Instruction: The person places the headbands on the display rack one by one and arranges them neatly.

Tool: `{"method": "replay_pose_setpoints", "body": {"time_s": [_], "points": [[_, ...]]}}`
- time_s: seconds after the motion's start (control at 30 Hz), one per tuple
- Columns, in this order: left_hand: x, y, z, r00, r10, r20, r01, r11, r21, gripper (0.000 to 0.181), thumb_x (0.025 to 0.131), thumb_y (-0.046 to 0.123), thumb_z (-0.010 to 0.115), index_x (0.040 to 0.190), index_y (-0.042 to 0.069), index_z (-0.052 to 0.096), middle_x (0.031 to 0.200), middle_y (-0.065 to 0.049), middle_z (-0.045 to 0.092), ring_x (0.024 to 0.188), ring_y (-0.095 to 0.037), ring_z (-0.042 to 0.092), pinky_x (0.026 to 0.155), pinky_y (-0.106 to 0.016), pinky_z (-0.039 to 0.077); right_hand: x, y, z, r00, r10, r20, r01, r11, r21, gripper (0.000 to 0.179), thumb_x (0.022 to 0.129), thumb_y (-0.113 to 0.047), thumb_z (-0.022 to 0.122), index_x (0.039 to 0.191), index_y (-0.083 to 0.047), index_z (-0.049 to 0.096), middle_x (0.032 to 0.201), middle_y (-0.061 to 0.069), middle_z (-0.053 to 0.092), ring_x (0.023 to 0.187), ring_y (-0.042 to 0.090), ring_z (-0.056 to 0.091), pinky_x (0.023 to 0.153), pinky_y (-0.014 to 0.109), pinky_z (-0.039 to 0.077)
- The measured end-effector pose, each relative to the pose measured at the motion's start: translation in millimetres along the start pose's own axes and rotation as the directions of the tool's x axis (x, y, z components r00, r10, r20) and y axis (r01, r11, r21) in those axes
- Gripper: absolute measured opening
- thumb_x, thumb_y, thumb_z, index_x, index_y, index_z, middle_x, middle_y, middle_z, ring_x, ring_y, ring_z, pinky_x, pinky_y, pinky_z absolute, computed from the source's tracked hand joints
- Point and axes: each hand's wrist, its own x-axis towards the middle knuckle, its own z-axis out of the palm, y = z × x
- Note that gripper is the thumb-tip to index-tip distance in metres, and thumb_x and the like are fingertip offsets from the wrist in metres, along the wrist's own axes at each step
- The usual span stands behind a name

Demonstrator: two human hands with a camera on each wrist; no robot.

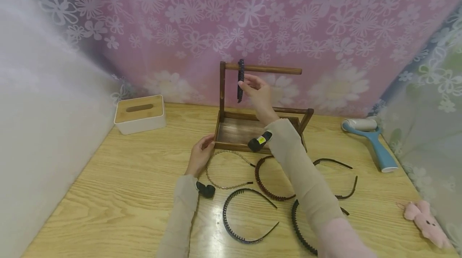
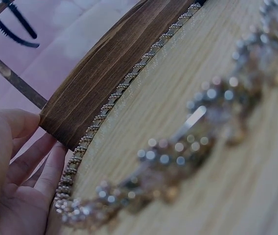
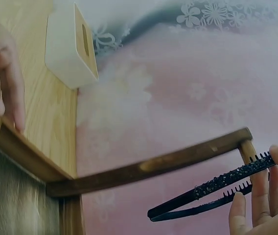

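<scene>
My right hand (image 1: 261,97) pinches a dark, glittery toothed headband (image 1: 240,83) between thumb and fingers. The headband is over the top rod (image 1: 278,69) of a brown wooden stand, near its left post. In the right wrist view, studs and comb teeth show along the headband (image 3: 222,178), and both its arms point down toward the tray side. My left hand (image 1: 199,156) grips the front left corner of the stand's tray (image 1: 234,146), its fingertips at the wood. Close by that hand lies a thin beaded headband (image 2: 102,115).
On the table lie a brown headband (image 1: 265,184) and several black ones, including one in front (image 1: 226,218). A white tissue box (image 1: 140,121) stands at the left. At the right are a blue-handled lint roller (image 1: 379,150) and a pink plush toy (image 1: 426,222). A floral curtain hangs behind.
</scene>
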Motion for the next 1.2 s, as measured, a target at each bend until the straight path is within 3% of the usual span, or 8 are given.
{"method": "replay_pose_setpoints", "body": {"time_s": [0.17,0.47,0.73,0.87,0.97,1.03,1.2], "points": [[-0.4,-1.5,1.3,1.000,0.012,0.000,-0.012,1.000,0.000,0.036,0.100,0.015,0.055,0.136,0.010,0.057,0.137,-0.014,0.058,0.122,-0.029,0.057,0.105,-0.043,0.045,-0.4,-0.1,16.1,1.000,-0.018,0.024,0.018,1.000,0.003,0.037,0.091,-0.017,0.070,0.126,-0.006,0.063,0.094,-0.008,0.060,0.096,0.008,0.055,0.099,0.035,0.049],[-0.2,-1.8,1.8,1.000,0.013,0.008,-0.013,1.000,0.005,0.036,0.100,0.016,0.055,0.136,0.011,0.057,0.137,-0.013,0.058,0.123,-0.029,0.057,0.105,-0.044,0.045,2.1,0.0,27.7,0.999,-0.017,0.039,0.016,0.999,0.040,0.037,0.092,-0.014,0.069,0.127,-0.004,0.063,0.097,-0.004,0.060,0.091,0.008,0.059,0.100,0.043,0.050],[-2.0,3.6,0.4,1.000,0.012,0.026,-0.013,1.000,0.009,0.036,0.101,0.015,0.054,0.137,0.010,0.056,0.138,-0.013,0.057,0.124,-0.030,0.057,0.105,-0.045,0.045,-3.6,8.3,23.8,0.999,-0.017,0.052,0.017,1.000,-0.011,0.038,0.094,-0.019,0.067,0.130,-0.007,0.062,0.112,0.007,0.063,0.102,0.018,0.060,0.099,0.039,0.050],[-0.1,-1.2,-0.6,1.000,0.016,0.018,-0.016,1.000,0.009,0.036,0.101,0.017,0.055,0.136,0.011,0.057,0.138,-0.013,0.057,0.123,-0.029,0.057,0.105,-0.044,0.045,-7.7,17.9,18.3,0.996,-0.020,0.085,0.024,0.998,-0.050,0.039,0.094,-0.020,0.066,0.131,-0.006,0.061,0.122,0.014,0.063,0.110,0.024,0.059,0.097,0.039,0.051],[0.1,-2.0,-1.3,1.000,0.016,0.010,-0.016,1.000,0.016,0.036,0.101,0.017,0.055,0.136,0.011,0.057,0.138,-0.012,0.058,0.123,-0.029,0.057,0.105,-0.044,0.045,-12.7,29.0,12.8,0.995,-0.006,0.103,0.013,0.998,-0.067,0.039,0.095,-0.019,0.065,0.131,-0.006,0.061,0.124,0.018,0.063,0.110,0.027,0.060,0.089,0.029,0.052],[0.1,-2.3,-1.3,1.000,0.015,0.003,-0.015,1.000,0.021,0.036,0.101,0.017,0.055,0.136,0.011,0.057,0.137,-0.012,0.058,0.123,-0.029,0.057,0.105,-0.044,0.045,-17.7,38.0,8.3,0.994,0.012,0.113,-0.005,0.998,-0.056,0.038,0.095,-0.017,0.065,0.131,-0.006,0.061,0.123,0.019,0.063,0.106,0.025,0.062,0.085,0.024,0.052],[-0.4,-3.1,-0.7,1.000,0.010,0.001,-0.011,1.000,0.019,0.035,0.101,0.017,0.055,0.135,0.012,0.058,0.137,-0.012,0.059,0.123,-0.028,0.057,0.105,-0.044,0.046,-31.4,65.6,-7.9,0.991,0.054,0.119,-0.042,0.994,-0.098,0.036,0.095,-0.015,0.065,0.129,-0.005,0.062,0.116,0.012,0.065,0.090,0.005,0.059,0.082,0.020,0.052]]}}
